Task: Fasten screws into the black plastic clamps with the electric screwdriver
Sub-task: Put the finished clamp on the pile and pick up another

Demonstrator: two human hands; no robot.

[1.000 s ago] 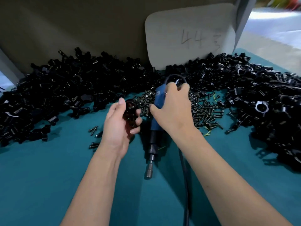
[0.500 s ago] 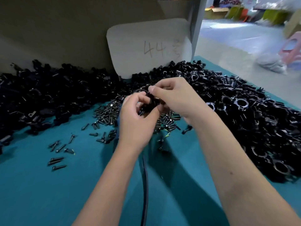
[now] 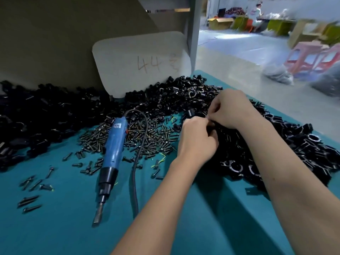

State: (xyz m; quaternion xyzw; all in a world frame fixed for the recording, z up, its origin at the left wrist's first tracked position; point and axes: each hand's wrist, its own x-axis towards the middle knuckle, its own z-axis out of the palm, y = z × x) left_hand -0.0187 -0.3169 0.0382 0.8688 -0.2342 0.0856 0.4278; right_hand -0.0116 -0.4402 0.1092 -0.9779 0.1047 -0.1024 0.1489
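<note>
- Teal bench cloth [image 3: 55, 227] carried everything.
- Left hand [image 3: 197, 142] and right hand [image 3: 231, 109], fingers curled, pinched a small black clamp [image 3: 211, 126] between them, above the right-hand clamp pile [image 3: 294, 144].
- Screwdriver [image 3: 115, 144] lay unheld beside them; fastening looked not yet begun.
- Loose screws [image 3: 147, 138] and the cable [image 3: 137, 162] crowded the reach.
- White board [image 3: 141, 65] leaned behind.

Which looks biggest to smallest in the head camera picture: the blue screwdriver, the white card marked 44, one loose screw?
1. White card, though it stands farther back, so its true size is unsure.
2. Electric screwdriver, lying on the teal table.
3. Loose screw, by far the smallest.
</note>
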